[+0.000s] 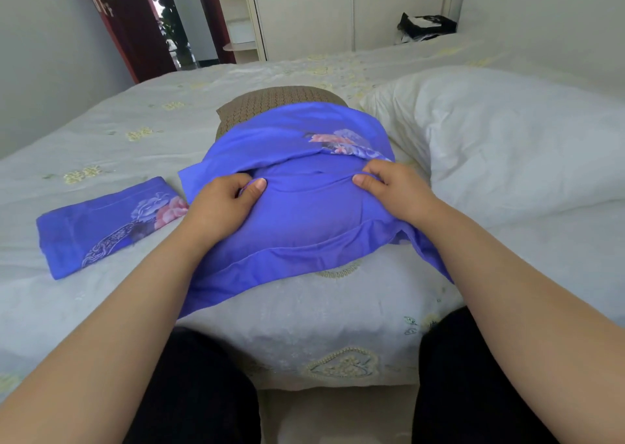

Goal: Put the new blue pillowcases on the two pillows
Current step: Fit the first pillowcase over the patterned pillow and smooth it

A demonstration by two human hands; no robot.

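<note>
- Head view: A person standing at the near edge of a bed [111,129] works a blue pillowcase [304,213] over a brown woven pillow [270,103] at the centre of the scene; the pillow's far end is bare beyond the fabric.
- The left hand [225,198] pinches a fold of the blue cloth between thumb and curled fingers, at the left end of an inner flap edge.
- The right hand [392,185] grips the same edge at its right end, thumb on top and fingers tucked into the fabric.
- A second blue pillowcase [101,223], folded flat with its floral print up, lies on the bedspread to the near left, just beside the left forearm and not touching the first case.
- A white pillow [507,146], uncovered, rests to the right, close against the part-dressed one.
- A dark bag [426,26] sits at the far right of the bed.
- Risk, as a judgement: the case looks bunched and twisted around the pillow, so pulling unevenly from one hand could skew the seams or jam a corner.
- A loose border trails off the near right; catching it under an arm could drag the case back off.
- The thin cloth may slip from a shallow pinch under tension.
</note>
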